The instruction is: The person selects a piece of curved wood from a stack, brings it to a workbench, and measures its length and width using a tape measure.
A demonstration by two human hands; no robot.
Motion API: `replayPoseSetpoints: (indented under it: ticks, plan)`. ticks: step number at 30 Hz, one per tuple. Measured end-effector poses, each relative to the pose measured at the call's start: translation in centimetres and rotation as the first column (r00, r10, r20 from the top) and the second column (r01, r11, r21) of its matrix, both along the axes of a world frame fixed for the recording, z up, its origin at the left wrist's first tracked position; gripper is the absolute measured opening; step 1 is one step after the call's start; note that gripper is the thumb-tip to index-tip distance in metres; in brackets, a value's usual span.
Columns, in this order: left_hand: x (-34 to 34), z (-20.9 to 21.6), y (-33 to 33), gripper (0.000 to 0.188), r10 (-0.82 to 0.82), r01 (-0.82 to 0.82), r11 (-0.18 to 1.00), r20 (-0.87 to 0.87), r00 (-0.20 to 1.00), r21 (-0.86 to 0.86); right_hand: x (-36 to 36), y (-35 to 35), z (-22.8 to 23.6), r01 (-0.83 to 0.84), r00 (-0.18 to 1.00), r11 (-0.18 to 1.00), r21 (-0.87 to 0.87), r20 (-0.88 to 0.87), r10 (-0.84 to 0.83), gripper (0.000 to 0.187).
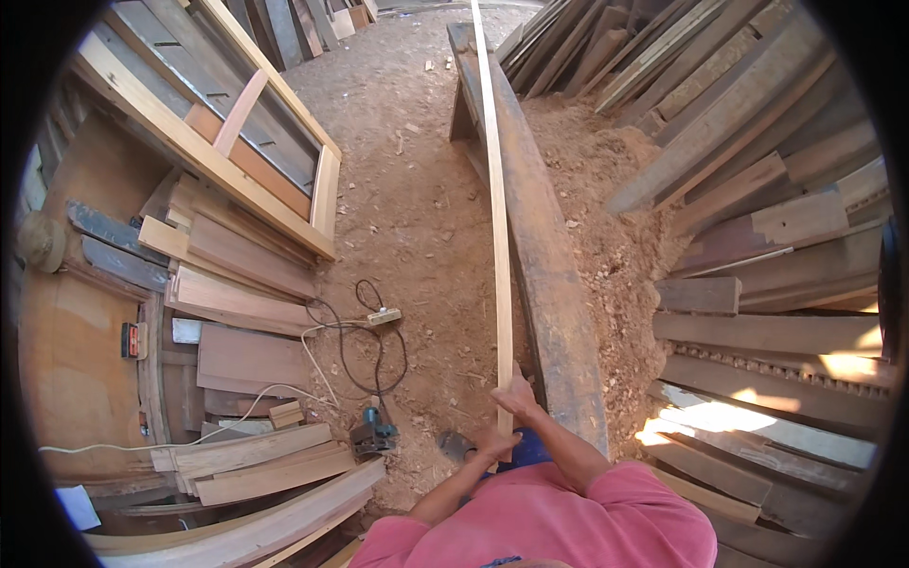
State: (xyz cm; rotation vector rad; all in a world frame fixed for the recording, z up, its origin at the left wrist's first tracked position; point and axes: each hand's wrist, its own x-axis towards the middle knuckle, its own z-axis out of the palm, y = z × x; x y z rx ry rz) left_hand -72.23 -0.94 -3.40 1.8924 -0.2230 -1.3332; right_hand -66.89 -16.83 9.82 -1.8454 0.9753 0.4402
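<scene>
Two hands on one piece: I have the right hand (516, 398) wrapped round a long pale wooden strip (498, 218) and the left hand (492, 443) on it too, closer to the body, apparently closed round its near end, fingers partly hidden. The strip points away from me along the left side of the long tabletop (554, 293), crossing over its far end; can't tell if they touch. Progress: strip picked out and gripped, that's all I can confirm. Any finished cut or planed face is too small to judge, so what's left, I can't say. The power tool (374, 435) sits on the ground, unheld, by a dark cable (405, 355). Containers: I can't make out any; boards (251, 355) lie loose in stacks.
</scene>
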Motion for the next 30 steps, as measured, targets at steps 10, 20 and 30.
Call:
replayPoseSetpoints:
  ticks: [10, 20, 30]
  plan:
    - [0.7, 9.6, 0.9, 0.110, 0.186, -0.255, 0.915, -0.235, 0.954, -0.313, -2.1, 0.4, 1.8, 0.254, 0.876, 0.804, 0.537, 0.225, -0.427, 0.058]
    - [4.4, 21.1, 3.4, 0.102, 0.027, -0.245, 0.559, -0.278, 0.960, -0.792, 0.0, 2.4, 17.4, 0.241, 0.859, 0.884, 0.402, 0.335, -0.387, 0.067]
    - [5.3, 28.4, 6.0, 0.067, 0.164, -0.464, 0.582, -0.462, 0.871, -0.668, 1.5, 6.2, 24.2, 0.133, 0.792, 0.802, 0.582, 0.424, -0.439, 0.075]
